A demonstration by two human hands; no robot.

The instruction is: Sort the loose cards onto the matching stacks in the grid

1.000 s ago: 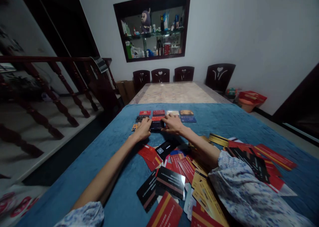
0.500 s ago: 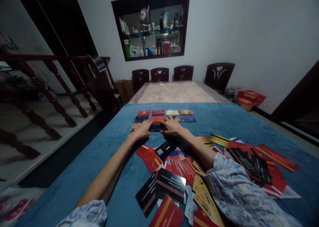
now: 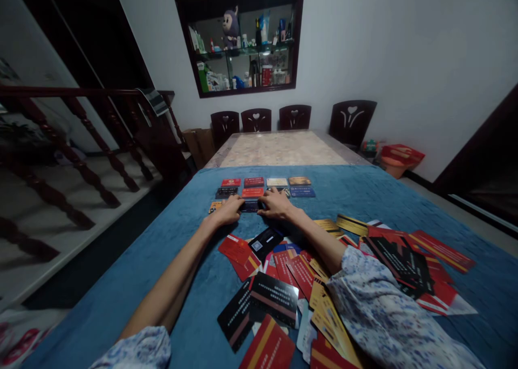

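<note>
On the blue cloth (image 3: 162,250), a dark card (image 3: 251,206) lies flat between my hands. My left hand (image 3: 230,210) touches its left end, and my right hand (image 3: 275,203) touches its right end. Above it is an orange-red card (image 3: 252,192), with a black card (image 3: 226,192) to the left and a blue card (image 3: 302,191) to the right. My right hand partly covers another patterned card in that row. A further row of several cards lies behind. An orange card (image 3: 215,206) shows left of my left hand.
Loose cards, including a black one (image 3: 275,299) and a red one (image 3: 269,344), overlap in a heap near me, partly under my right forearm. More cards (image 3: 400,261) spread rightward. Chairs (image 3: 295,117) stand beyond the table's bare far end (image 3: 279,149).
The view has shifted slightly, so everything sits a little further left. My hands remain at both ends of the dark card, which looks slightly flatter against the cloth.
</note>
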